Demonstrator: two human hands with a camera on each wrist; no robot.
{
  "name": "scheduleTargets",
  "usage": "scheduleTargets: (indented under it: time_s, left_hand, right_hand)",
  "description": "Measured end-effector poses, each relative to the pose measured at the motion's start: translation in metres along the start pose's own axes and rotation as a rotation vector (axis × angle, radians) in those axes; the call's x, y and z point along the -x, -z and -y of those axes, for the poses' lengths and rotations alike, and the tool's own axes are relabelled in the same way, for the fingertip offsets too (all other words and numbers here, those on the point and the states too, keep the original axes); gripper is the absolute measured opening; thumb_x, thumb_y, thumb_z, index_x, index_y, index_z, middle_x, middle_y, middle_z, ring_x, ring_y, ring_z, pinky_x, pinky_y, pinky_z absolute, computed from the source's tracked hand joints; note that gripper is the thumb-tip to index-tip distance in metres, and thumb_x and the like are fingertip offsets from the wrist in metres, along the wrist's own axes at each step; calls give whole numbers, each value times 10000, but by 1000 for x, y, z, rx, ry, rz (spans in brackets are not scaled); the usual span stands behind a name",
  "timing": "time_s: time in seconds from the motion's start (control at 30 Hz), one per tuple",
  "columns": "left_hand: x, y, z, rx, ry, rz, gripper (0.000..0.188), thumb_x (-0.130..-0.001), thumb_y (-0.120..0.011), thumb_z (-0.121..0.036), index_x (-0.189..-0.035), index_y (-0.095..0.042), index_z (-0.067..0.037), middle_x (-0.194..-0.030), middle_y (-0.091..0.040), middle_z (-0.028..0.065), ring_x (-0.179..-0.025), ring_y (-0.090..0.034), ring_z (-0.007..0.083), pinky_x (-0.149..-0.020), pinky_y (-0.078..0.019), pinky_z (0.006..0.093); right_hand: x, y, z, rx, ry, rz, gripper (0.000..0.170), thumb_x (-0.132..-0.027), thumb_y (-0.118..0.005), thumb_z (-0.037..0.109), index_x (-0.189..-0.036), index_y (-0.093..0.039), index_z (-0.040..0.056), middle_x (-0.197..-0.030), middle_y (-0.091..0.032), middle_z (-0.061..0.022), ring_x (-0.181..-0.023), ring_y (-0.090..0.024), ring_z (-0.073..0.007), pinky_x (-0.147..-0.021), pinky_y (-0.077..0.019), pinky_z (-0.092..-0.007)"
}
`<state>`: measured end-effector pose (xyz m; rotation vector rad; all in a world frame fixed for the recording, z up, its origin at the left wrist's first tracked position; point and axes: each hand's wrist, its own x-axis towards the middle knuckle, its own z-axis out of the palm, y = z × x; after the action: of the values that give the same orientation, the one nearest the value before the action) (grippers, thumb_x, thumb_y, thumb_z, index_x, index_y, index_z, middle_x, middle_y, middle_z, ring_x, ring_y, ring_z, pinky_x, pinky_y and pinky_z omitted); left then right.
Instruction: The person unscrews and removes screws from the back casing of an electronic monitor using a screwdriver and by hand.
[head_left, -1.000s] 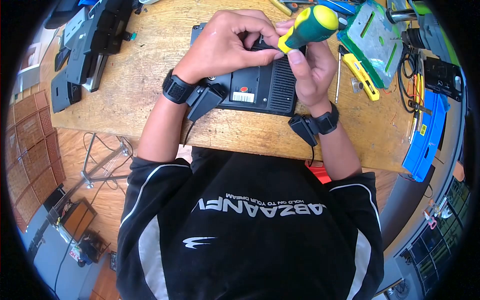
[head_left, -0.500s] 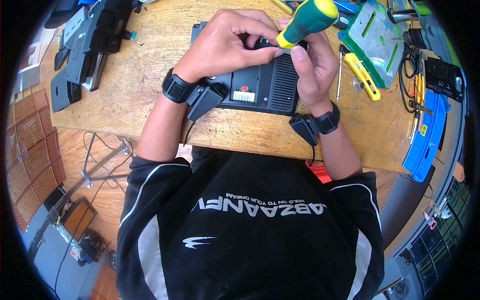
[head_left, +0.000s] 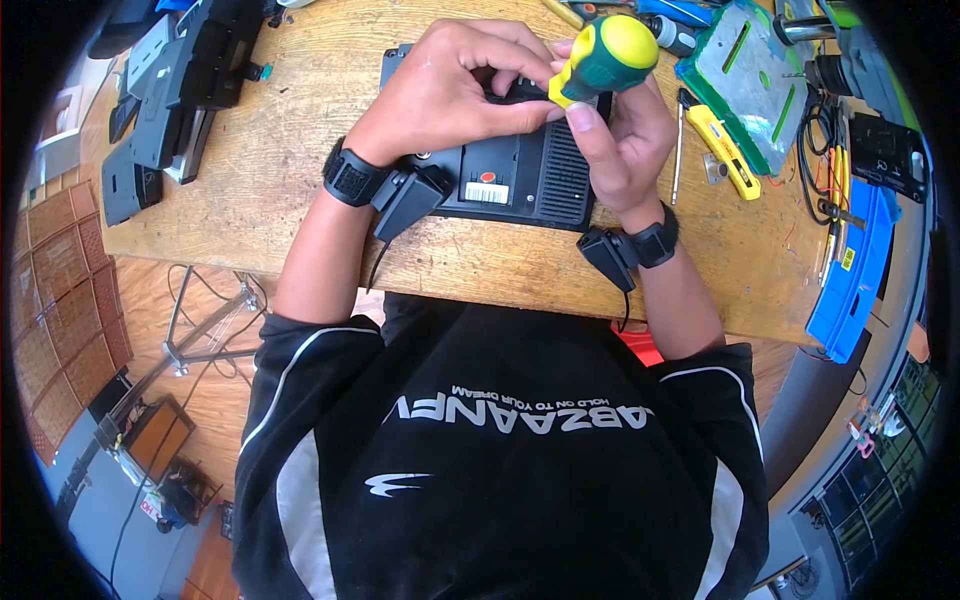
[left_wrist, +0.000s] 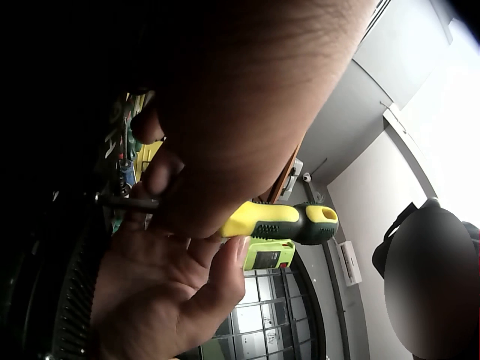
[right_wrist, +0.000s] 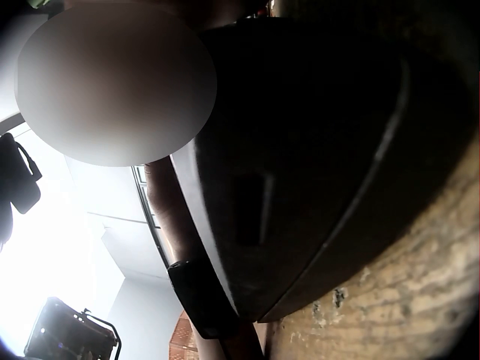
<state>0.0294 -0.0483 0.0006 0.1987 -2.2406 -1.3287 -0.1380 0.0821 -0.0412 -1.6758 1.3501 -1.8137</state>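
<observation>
A screwdriver (head_left: 606, 62) with a green and yellow handle stands tilted over a flat black device (head_left: 490, 165) on the wooden table. My left hand (head_left: 455, 90) pinches it low down, thumb and forefinger at the yellow collar. From the other side, my right hand (head_left: 632, 150) holds it with the thumb against the collar and fingers behind the handle. In the left wrist view, the metal shaft (left_wrist: 124, 202) runs toward the device, its tip meeting a small bright spot. The device's dark side wall (right_wrist: 300, 172) fills much of the right wrist view.
To the right lie a yellow utility knife (head_left: 722, 152), a thin metal rod (head_left: 678, 150) and a green-edged metal plate (head_left: 750, 85). A blue tray (head_left: 850, 280) sits at the right edge. Black casings (head_left: 215, 60) are stacked at the left.
The screwdriver handle's top swung away to the upper right half a second ago, and now leans back lower and left. The right thumb shifted slightly with it; the left hand stays put.
</observation>
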Motion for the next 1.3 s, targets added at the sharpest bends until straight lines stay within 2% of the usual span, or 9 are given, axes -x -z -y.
scheduleTargets:
  time_s: [0.1, 0.23, 0.4, 0.57, 0.67, 0.73, 0.8, 0.87, 1.3]
  left_hand:
    - [0, 2, -5, -33, 71, 7, 185, -760, -852, -111, -928, -805, -47, -898, -730, 2, -640, -515, 76, -583, -432, 237]
    - [1, 3, -1, -14, 23, 23, 190, -764, -850, -112, -937, -801, -49, -902, -730, 5, -647, -519, 78, -586, -436, 235]
    - [0, 2, 1, -41, -26, 25, 194, -772, -849, -118, -944, -792, -50, -877, -715, 7, -648, -518, 81, -585, -435, 240]
    - [0, 2, -5, -28, 87, 36, 203, -781, -843, -110, -966, -791, -44, -860, -701, 3, -647, -518, 83, -585, -429, 240]
    - [0, 3, -1, -40, 17, 52, 212, -782, -839, -99, -975, -781, -33, -853, -692, -1, -647, -515, 83, -584, -427, 238]
    - [0, 3, -1, -46, 2, 53, 214, -780, -839, -99, -974, -780, -31, -848, -691, -2, -647, -513, 82, -582, -426, 238]
    - [0, 2, -2, -53, -13, 53, 216, -778, -840, -99, -973, -778, -30, -842, -689, -3, -647, -512, 81, -581, -425, 238]
    - [0, 1, -4, -7, 70, 19, 194, -775, -837, -101, -947, -780, -30, -842, -700, -2, -644, -509, 79, -580, -425, 239]
    - [1, 1, -2, -24, 67, 15, 189, -781, -841, -124, -934, -776, -36, -875, -719, 2, -653, -537, 79, -582, -441, 235]
  right_hand:
    - [2, -2, 2, 37, -7, -24, 350, -860, -755, 230, -1122, -703, 3, -1173, -684, -140, -1060, -671, -237, -934, -521, -342]
    - [-4, -1, 3, 21, 55, -22, 330, -858, -755, 224, -1092, -699, -1, -1155, -682, -132, -1046, -673, -228, -914, -527, -339]
    - [-1, -1, 3, 22, 12, -10, 334, -849, -756, 216, -1096, -694, -1, -1163, -680, -134, -1047, -674, -230, -915, -528, -340]
    - [1, -2, 3, 17, 6, -39, 355, -832, -764, 191, -1122, -694, -2, -1167, -681, -133, -1047, -673, -229, -917, -527, -343]
    - [-1, -2, 5, -9, -22, -51, 336, -815, -781, 165, -1097, -699, 1, -1150, -682, -128, -1038, -672, -224, -909, -525, -337]
    - [-2, 2, -1, 49, 65, 37, 315, -805, -791, 149, -1073, -708, 7, -1141, -685, -128, -1032, -676, -227, -906, -526, -335]
    - [-2, 2, -2, 42, 64, 18, 311, -807, -792, 152, -1070, -711, 8, -1141, -685, -127, -1031, -678, -227, -904, -527, -334]
    - [-1, 0, -2, 34, 63, -1, 306, -809, -792, 155, -1066, -714, 8, -1141, -686, -126, -1029, -681, -228, -902, -528, -334]
    - [-2, 0, 2, 54, 34, -19, 314, -852, -765, 205, -1083, -719, -3, -1160, -684, -138, -1045, -679, -236, -917, -531, -337]
